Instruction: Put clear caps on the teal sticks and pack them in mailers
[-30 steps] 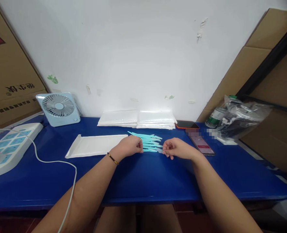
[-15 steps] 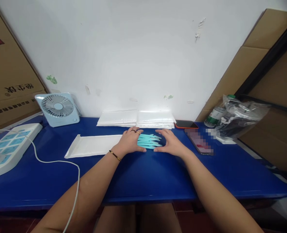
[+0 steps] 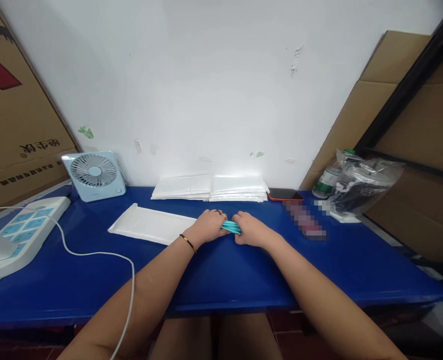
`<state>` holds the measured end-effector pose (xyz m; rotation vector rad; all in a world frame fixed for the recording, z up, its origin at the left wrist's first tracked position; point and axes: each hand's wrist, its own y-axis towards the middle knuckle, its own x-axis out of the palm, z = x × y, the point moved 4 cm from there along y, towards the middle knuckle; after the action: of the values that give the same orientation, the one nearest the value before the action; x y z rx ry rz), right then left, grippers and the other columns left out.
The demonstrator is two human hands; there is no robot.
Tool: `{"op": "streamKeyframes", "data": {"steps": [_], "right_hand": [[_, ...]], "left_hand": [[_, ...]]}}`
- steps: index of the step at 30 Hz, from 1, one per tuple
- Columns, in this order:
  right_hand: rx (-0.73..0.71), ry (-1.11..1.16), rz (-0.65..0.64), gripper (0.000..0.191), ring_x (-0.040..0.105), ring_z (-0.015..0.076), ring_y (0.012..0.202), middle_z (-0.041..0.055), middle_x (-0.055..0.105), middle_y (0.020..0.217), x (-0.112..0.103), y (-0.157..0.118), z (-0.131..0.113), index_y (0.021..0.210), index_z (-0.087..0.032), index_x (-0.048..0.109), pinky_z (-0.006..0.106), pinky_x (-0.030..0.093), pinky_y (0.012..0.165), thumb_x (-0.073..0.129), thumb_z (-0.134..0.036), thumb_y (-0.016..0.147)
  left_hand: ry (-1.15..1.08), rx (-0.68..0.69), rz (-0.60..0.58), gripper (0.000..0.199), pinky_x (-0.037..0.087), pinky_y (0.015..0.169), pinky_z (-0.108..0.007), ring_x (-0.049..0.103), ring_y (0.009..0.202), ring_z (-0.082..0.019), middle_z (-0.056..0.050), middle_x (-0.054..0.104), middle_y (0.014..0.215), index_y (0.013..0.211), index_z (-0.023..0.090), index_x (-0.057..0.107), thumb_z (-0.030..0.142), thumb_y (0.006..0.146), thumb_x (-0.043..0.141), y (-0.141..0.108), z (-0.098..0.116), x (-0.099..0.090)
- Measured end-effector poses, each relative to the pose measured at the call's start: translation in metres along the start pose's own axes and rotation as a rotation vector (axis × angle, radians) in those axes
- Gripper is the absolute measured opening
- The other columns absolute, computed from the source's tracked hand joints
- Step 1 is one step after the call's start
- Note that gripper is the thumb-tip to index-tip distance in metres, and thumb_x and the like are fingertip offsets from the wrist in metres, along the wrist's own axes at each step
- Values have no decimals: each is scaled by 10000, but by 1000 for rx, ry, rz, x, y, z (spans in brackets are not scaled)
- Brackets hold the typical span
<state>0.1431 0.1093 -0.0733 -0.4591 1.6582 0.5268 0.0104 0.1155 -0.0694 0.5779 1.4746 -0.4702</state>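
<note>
A blue table (image 3: 240,285) stands against a pale, scuffed wall (image 3: 206,90), with most of the things on it arranged along the back and the two sides. At the middle, a bundle of teal strips (image 3: 231,228) lies directly between the hands, its long axis running from left to right, dipping slightly toward the right. The left hand (image 3: 209,226) is closed around the bundle's left end and the right hand (image 3: 250,229) around its right end, so neither is nearer — only a short teal stretch shows between the knuckles. The strips' ends are covered by the fingers, and whether the bundle touches the table or is held just above it is hard to tell from this angle.

Just left of that, a flat white packet (image 3: 152,223) also lies lengthwise from left to right, angled so that its right end comes closer to the person. It is on the left hand's side — that wrist and hand overlap its right end in the view — while the right hand is well apart from it.

Beyond the hands, two stacks of white packets (image 3: 238,188) sit side by side near the wall, with an orange-edged phone (image 3: 285,195) just to their right. Farther out are a blue fan (image 3: 94,172) at left and a bottle (image 3: 324,182) beside a clear plastic bag (image 3: 371,182) at right.
</note>
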Motion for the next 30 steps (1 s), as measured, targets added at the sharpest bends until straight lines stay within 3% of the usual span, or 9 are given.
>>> {"op": "streamKeyframes", "data": {"steps": [4, 8, 10, 12, 15, 17, 21, 26, 30], "right_hand": [[42, -76, -51, 219, 576, 221, 742, 104, 588, 903, 2, -1, -5, 888, -153, 591, 302, 413, 639, 587, -251, 692], [61, -23, 24, 302, 605, 233, 775, 89, 616, 974, -14, -9, -1, 1007, -185, 582, 310, 426, 648, 584, -245, 711], [47, 136, 142, 384, 602, 241, 867, 69, 623, 1021, -32, -15, 4, 1093, -220, 562, 316, 445, 715, 621, -307, 724], [28, 366, 344, 472, 569, 239, 1003, 65, 600, 1127, -54, -21, 10, 1208, -242, 507, 323, 443, 827, 592, -418, 779], [24, 635, 587, 425, 507, 222, 1136, 70, 563, 1221, -72, -24, 9, 1208, -231, 536, 334, 389, 964, 340, -479, 924], [29, 747, 587, 471, 513, 219, 1141, 73, 580, 1209, -69, -20, 0, 1176, -221, 574, 337, 387, 978, 265, -490, 944], [-33, 855, 421, 471, 537, 212, 1125, 64, 600, 1201, -51, -14, -18, 1177, -219, 594, 346, 408, 981, 285, -488, 944], [39, 759, 782, 442, 412, 207, 1267, 47, 531, 1307, -50, -16, -13, 1206, -232, 577, 392, 285, 1087, 278, -440, 955], [-31, 675, 680, 384, 451, 197, 1230, 55, 550, 1272, -51, -14, -16, 1214, -234, 560, 369, 342, 1049, 318, -368, 947]], "left_hand": [[33, 37, 39, 227, 414, 779, -347, 564, 932, -255, -114, 613, 988, 918, 155, 563, 324, 767, 557, 1, 17, 3], [-12, -52, 81, 211, 433, 709, -335, 600, 854, -248, -103, 633, 915, 956, 155, 540, 296, 802, 510, 2, 21, 1], [-60, -129, 94, 229, 434, 656, -320, 618, 796, -240, -88, 642, 883, 983, 167, 518, 328, 822, 496, 2, 18, -2], [-124, -180, 129, 230, 428, 627, -302, 627, 774, -231, -73, 647, 868, 982, 182, 501, 356, 831, 492, 2, 17, -8], [-217, -192, 191, 193, 422, 619, -282, 633, 775, -216, -56, 653, 843, 945, 198, 498, 364, 859, 449, 2, 19, -14], [-260, -187, 204, 199, 427, 633, -278, 640, 795, -217, -54, 665, 856, 956, 200, 512, 361, 862, 442, 1, 21, -15], [-306, -176, 174, 221, 437, 671, -272, 644, 856, -229, -46, 681, 921, 989, 214, 544, 338, 810, 506, 0, 21, -11], [-327, -227, 168, 219, 437, 650, -267, 645, 800, -228, -39, 675, 829, 916, 216, 565, 387, 793, 505, 0, 22, -12], [-362, -186, 172, 209, 445, 643, -274, 646, 821, -233, -43, 674, 880, 967, 223, 542, 318, 790, 484, 1, 26, -15]]}}
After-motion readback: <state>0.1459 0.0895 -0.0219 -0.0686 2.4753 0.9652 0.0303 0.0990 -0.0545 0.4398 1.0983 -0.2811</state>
